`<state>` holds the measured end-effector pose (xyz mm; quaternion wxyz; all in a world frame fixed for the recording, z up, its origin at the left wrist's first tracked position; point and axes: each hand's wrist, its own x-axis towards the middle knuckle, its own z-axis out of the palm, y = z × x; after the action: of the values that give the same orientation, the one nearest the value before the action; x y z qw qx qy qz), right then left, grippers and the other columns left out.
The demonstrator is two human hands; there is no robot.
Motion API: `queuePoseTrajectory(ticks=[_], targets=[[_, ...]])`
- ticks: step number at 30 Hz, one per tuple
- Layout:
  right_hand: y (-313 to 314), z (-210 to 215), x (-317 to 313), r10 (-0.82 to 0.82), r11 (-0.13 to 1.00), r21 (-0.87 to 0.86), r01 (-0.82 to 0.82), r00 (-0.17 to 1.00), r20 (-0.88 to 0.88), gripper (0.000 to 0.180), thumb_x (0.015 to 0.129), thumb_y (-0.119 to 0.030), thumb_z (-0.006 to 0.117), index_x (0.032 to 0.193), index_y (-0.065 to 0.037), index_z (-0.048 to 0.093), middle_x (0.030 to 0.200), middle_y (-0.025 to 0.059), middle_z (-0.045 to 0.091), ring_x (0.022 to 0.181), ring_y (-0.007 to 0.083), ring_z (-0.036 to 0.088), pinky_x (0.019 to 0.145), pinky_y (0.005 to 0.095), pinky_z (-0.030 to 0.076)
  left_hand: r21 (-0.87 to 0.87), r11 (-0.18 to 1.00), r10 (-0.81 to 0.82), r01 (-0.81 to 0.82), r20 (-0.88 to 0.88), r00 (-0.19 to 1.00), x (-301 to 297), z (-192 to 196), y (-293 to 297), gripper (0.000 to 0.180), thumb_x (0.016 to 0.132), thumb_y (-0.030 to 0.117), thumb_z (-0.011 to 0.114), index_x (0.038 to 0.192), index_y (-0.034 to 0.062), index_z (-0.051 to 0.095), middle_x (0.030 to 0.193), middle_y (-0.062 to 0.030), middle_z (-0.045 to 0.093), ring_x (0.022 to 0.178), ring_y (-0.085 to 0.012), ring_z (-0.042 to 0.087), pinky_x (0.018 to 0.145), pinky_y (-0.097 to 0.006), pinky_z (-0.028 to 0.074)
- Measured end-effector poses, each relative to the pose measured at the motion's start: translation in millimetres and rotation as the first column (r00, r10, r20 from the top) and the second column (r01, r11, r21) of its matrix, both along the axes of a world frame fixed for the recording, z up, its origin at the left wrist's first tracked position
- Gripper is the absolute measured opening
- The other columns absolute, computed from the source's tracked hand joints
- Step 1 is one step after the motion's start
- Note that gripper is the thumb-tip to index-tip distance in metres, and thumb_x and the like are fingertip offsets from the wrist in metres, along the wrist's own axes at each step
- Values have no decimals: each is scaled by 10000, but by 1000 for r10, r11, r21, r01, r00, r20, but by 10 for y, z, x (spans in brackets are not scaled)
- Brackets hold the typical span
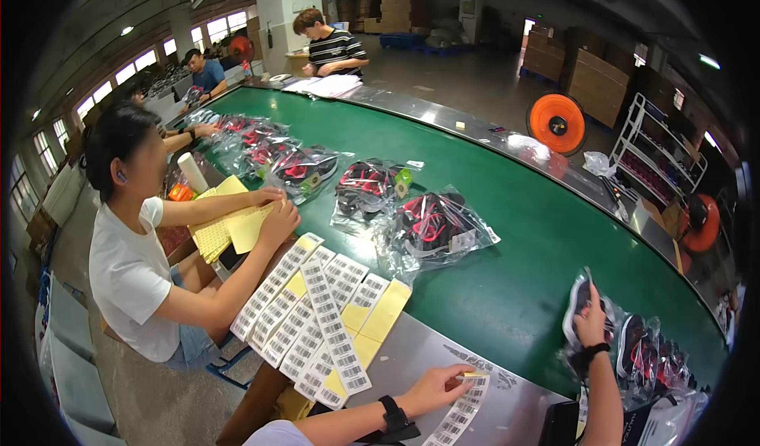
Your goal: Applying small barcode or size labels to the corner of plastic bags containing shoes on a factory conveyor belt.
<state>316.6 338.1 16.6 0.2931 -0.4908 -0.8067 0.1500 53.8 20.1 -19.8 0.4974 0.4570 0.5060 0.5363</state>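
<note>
My left hand (pixel 434 388), with a black band on its wrist, pinches the upper end of a strip of barcode labels (pixel 459 416) over the metal table edge. My right hand (pixel 589 325) grips a dark shoe with a pale sole (pixel 575 310) in a clear plastic bag, over the green conveyor belt. Beside that hand, several bagged black and red shoes (pixel 645 351) lie at the right. Sheets of barcode labels (pixel 305 327) on yellow backing spread to the left of my left hand, with one loose strip (pixel 336 327) lying across them.
A co-worker in a white shirt (pixel 131 264) sits at the left, holding yellow sheets (pixel 218 220). Bagged shoes (pixel 435 224) lie along the green belt (pixel 475 287). Two more people stand beyond, one in a striped shirt (pixel 336 50). An orange fan (pixel 556 123) stands behind the belt.
</note>
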Motion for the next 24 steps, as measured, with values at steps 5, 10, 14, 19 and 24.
queuePoseTrajectory(ticks=[5,10,14,19,24], targets=[[-201,93,-1111,166,943,-218,-250,924,-344,844,761,34,599,1493,-53,186,770,68,668,705,126,631,672,265,505,-91,992,-85,91,65,994,66,-29,166,396,919,157,616,1285,39,523,977,-97,689,861,-125,656,756,-270,523],[-542,1043,-1881,169,668,-318,-673,553,-816,785,868,-26,620,1485,-29,134,1016,155,676,894,160,650,796,267,507,-120,984,159,-134,236,959,-46,31,122,422,915,45,606,1309,-25,472,1117,-105,633,978,-149,625,847,-283,510],[92,1289,-1349,54,871,-265,-413,616,-786,725,882,-75,616,1461,-8,185,1035,174,664,858,181,655,761,280,517,-55,967,254,-248,233,939,-54,68,209,472,902,-37,567,1348,-24,414,1182,-123,579,1066,-164,583,911,-299,484],[839,164,-428,-415,829,-553,77,748,-518,729,804,-77,665,1424,-50,282,852,78,636,681,137,606,549,284,519,-91,980,195,-179,221,956,-26,32,150,488,877,-66,573,1338,-34,419,1196,-137,573,1069,-176,590,897,-299,504],[902,-189,-664,-471,826,-468,313,840,-270,780,740,-280,750,1374,-43,363,935,133,611,671,229,621,522,336,536,-123,980,183,-159,221,958,-12,69,99,480,875,-71,562,1331,-47,414,1196,-152,571,1058,-199,602,889,-324,529]])
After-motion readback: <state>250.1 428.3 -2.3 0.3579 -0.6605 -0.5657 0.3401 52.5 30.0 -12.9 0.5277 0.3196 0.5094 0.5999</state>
